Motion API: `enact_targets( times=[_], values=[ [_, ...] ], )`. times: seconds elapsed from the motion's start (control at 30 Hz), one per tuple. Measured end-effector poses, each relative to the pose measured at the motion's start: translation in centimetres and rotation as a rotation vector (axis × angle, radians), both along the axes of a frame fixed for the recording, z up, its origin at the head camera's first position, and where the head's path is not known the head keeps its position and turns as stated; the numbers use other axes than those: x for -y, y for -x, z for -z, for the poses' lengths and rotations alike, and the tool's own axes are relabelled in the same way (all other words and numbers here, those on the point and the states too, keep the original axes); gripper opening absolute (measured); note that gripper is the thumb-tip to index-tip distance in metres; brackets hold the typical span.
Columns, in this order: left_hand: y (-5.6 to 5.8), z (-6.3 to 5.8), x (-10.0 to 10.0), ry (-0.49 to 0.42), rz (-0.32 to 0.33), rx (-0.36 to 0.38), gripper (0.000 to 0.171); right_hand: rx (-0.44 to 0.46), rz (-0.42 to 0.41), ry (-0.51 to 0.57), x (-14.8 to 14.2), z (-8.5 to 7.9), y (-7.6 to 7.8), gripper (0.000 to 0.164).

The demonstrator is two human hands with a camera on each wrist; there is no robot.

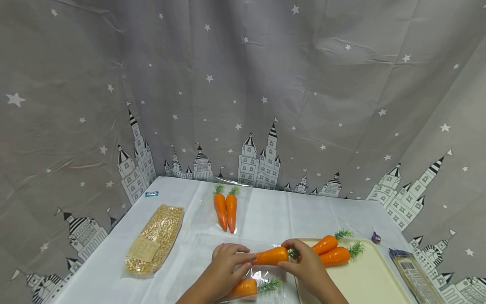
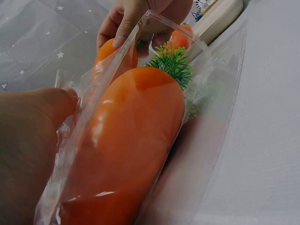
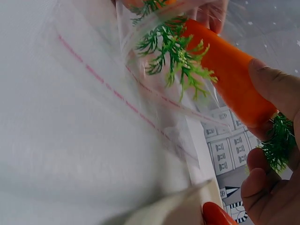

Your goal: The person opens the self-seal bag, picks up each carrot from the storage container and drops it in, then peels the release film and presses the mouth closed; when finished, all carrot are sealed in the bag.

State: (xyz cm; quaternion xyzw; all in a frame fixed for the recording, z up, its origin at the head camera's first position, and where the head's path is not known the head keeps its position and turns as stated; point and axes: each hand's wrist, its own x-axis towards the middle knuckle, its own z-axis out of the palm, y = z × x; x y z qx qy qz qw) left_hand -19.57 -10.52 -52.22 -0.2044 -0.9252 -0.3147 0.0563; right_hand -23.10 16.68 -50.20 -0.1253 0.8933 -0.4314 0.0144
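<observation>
An orange carrot with green leaves (image 1: 274, 256) lies level between both hands, its tip toward the left one. My right hand (image 1: 308, 264) pinches it at the leafy end, thumb on one side and fingers on the other. My left hand (image 1: 229, 267) grips a clear plastic bag (image 2: 225, 89) by its edge, near the carrot's tip. Inside that bag rests another carrot (image 2: 131, 126), its leaves toward the bag's mouth. In the right wrist view, the held carrot (image 3: 232, 79) reaches in behind the clear film, and red lines run along the bag.
Two more carrots (image 1: 336, 256) lie on a cream tray (image 1: 360, 283) at right. Farther back sits a clear bag with two carrots (image 1: 230, 209). A packet of yellow kernels (image 1: 161, 228) is at left. A long packet (image 1: 414, 274) and a small purple item (image 1: 376, 237) lie at right.
</observation>
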Motion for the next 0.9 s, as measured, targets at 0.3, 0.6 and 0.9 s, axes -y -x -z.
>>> enact_targets(
  times=[0.3,0.6,0.9],
  values=[
    [-0.1,0.0,0.1,-0.04,0.033,-0.04,0.029,0.012,-0.02,-0.042,1.4,0.2,0.2,0.044],
    [-0.1,0.0,0.1,-0.064,0.048,-0.05,0.029,0.005,-0.036,-0.088,2.6,0.3,0.1,0.043],
    [0.1,0.0,0.2,-0.071,0.053,-0.02,0.03,0.02,-0.041,-0.08,3.5,0.7,0.1,0.043]
  ],
)
